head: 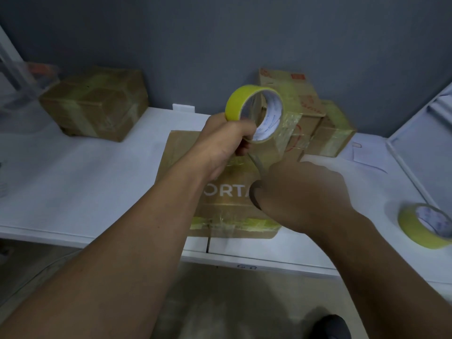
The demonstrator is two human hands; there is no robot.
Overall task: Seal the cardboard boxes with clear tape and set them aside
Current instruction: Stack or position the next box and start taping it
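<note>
A flat cardboard box with white letters lies on the white table in front of me, tape along its near edge. My left hand grips a yellowish tape roll raised above the box. A strip of clear tape runs from the roll down toward my right hand. That hand holds scissors; a dark handle loop and a blade show at the strip.
A taped box stands at the back left. Several taped boxes are stacked at the back right. A second tape roll lies at the table's right edge. A grey wall rises behind.
</note>
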